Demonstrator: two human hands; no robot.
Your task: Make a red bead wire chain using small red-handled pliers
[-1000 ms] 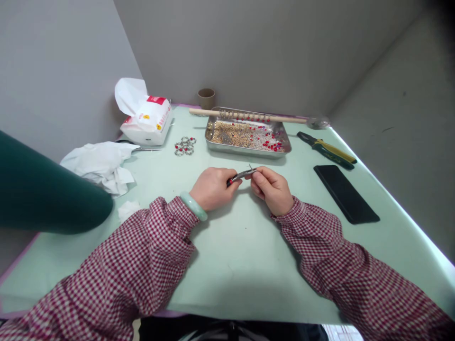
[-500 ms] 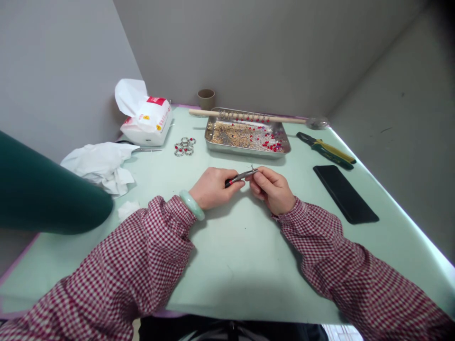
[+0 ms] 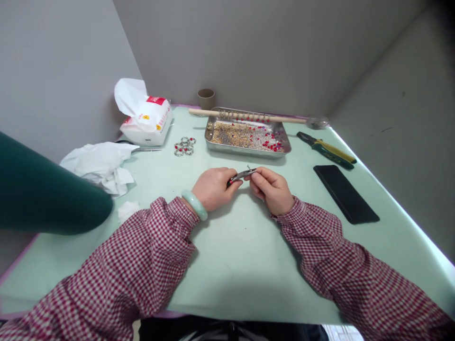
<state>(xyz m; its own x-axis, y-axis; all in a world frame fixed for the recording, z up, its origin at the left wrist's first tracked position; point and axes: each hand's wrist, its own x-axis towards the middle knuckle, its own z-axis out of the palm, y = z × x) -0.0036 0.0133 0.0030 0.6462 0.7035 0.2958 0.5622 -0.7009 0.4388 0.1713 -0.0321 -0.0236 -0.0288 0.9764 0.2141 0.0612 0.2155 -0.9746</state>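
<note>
My left hand (image 3: 214, 188), with a pale green bangle (image 3: 195, 205) at its wrist, is closed around the handles of small pliers (image 3: 240, 177). Their jaws point right and reach the fingertips of my right hand (image 3: 270, 189). That hand is closed in a pinch at the jaw tips, on a thin bit of wire (image 3: 249, 167) that sticks up there. The rest of the wire piece is hidden by the fingers. Beyond my hands lie several silvery rings with red beads (image 3: 185, 147) and a metal tray (image 3: 245, 152) of gold, clear and red beads.
A wooden stick (image 3: 284, 119) carrying beaded rings lies across the tray. At right are green-and-yellow pliers (image 3: 327, 150) and a black phone (image 3: 345, 194). A tissue pack (image 3: 147, 123), crumpled tissue (image 3: 101, 166) and a large dark green cylinder (image 3: 50, 189) stand left; a cup (image 3: 206, 98) is behind.
The pliers' jaws and the wire end have shifted slightly left and tilted a little. My left wrist has turned slightly; my right hand stays almost in place.
</note>
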